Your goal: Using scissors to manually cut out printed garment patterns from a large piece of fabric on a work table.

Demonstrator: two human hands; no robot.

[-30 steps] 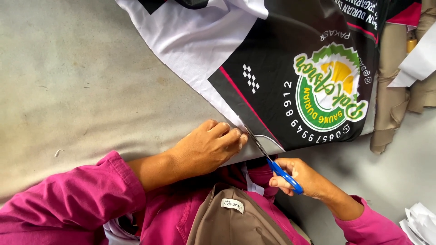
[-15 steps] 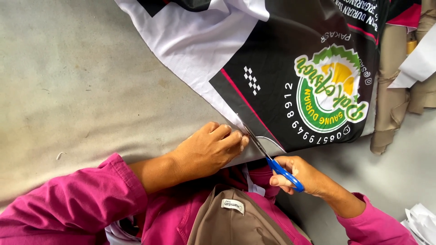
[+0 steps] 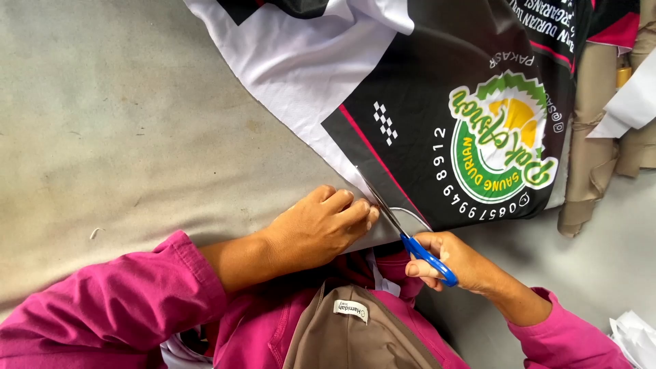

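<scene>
A large printed fabric sheet point(image 3: 437, 102), black with a white area and a round green and yellow emblem, lies on a grey surface point(image 3: 123, 137). My right hand point(image 3: 458, 263) grips blue-handled scissors point(image 3: 410, 236), whose blades run up along the boundary between the white and black print. My left hand point(image 3: 318, 225) presses the white edge of the fabric down just left of the blades, fingertips close to them. Both my sleeves are pink.
Brown fabric or paper rolls point(image 3: 601, 157) lie at the right edge with a white sheet point(image 3: 635, 102) over them. White scraps point(image 3: 635, 338) sit at the bottom right. A tan garment point(image 3: 355, 335) hangs below, on my front.
The scissors and my right hand have edged slightly forward along the print boundary. My left hand stays pressed on the fabric in about the same spot.
</scene>
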